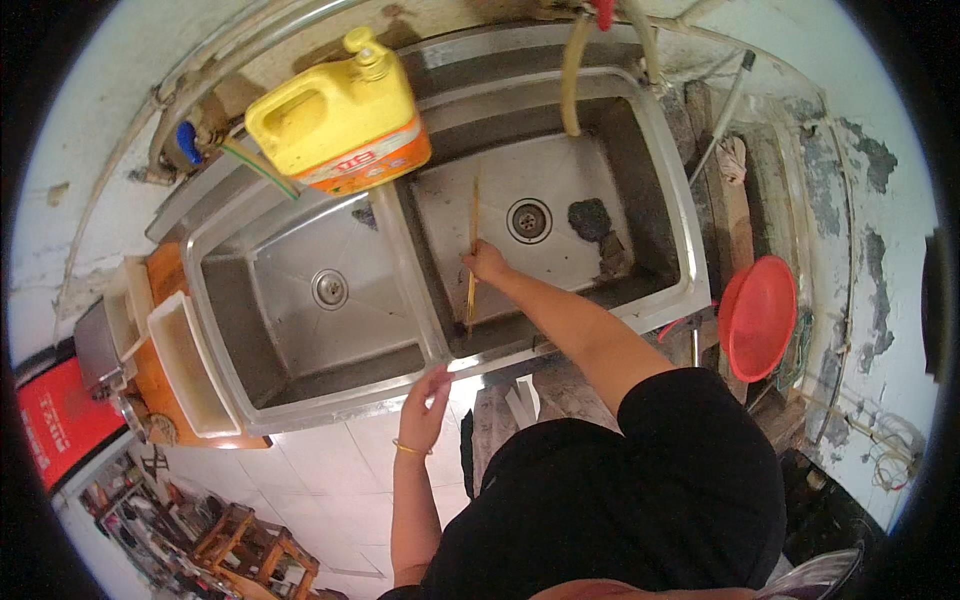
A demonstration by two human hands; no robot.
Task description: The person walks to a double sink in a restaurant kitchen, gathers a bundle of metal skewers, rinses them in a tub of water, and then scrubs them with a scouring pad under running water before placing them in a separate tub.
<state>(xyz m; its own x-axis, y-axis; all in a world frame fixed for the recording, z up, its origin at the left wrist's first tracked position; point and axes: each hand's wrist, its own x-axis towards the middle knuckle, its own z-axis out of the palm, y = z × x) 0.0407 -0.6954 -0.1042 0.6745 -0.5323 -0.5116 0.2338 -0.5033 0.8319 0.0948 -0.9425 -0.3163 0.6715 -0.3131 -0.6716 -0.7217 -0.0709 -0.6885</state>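
Observation:
My right hand [487,262] reaches into the right basin [487,202] of a stainless steel double sink. It is closed around a slim bundle of yellowish sticks [472,304], whose ends stick out above and below the fist. Right of that hand are the drain strainer [529,220] and a dark clump like a scouring pad [589,219], with a brownish patch [612,253] beside it. My left hand [423,409], with a yellow bangle at the wrist, is at the sink's front rim, fingers apart and holding nothing. Whether its fingertips touch the rim I cannot tell.
A yellow detergent jug [330,120] stands at the back over the divider. A hose [573,82] hangs above the right basin. The left basin [300,352] has its own drain. A white plastic tub [191,367] sits left, a red plastic basin [759,319] right.

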